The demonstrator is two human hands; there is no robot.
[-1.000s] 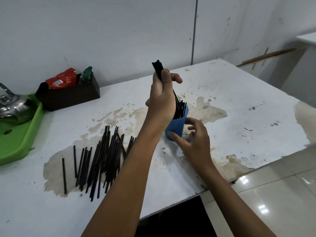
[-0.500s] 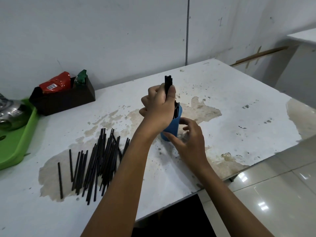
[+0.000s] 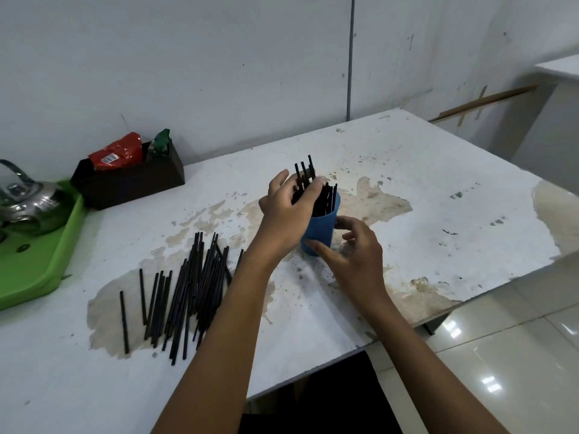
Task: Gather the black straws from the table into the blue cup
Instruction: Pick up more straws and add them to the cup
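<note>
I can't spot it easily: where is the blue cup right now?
The blue cup stands mid-table between the left hand and right hand, right of the loose straws.

Café or food-service back room: stained white worktable, metal kettle on green tray, sachet caddy.

The upright blue cup holds black straws; many more straws lie scattered on the table to its left.
</note>
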